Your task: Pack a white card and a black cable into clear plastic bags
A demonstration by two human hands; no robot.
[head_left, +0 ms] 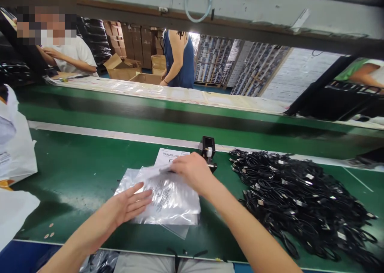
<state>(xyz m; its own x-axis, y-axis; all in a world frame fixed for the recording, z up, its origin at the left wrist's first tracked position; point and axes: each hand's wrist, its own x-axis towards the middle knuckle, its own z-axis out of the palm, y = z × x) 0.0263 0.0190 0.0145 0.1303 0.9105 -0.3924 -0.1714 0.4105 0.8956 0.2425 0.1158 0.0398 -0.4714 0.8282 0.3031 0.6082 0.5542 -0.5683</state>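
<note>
Green counter (60, 209) carries a loose stack of clear plastic bags (171, 203) near its front edge, printed with small dark text. Left hand (129, 205) lies open, palm down, fingers spread on the stack's left half. Right hand (192, 173) sits at the stack's upper edge, its fingers pinching the top bag and raising a creased fold of it. Hands are apart, not touching each other. Printed white sheet (169, 158) lies partly under the stack, its heading reading "THUNDER" and further letters that are hidden. Small black stand (207, 147) sits just beyond the right hand, at the counter's far side. To the right, a large heap of black cables (300, 201) with metal ends covers the counter, well apart from the bags. White plastic sacks (16, 149) stand at the left edge. Across the line, a second counter (150, 91) is covered with paper sheets. Beyond it, a person in a white T-shirt (72, 55) leans at the far left and a person in a blue dress (179, 59) stands before cardboard boxes (121, 67). Neither co-worker touches the bags.
</note>
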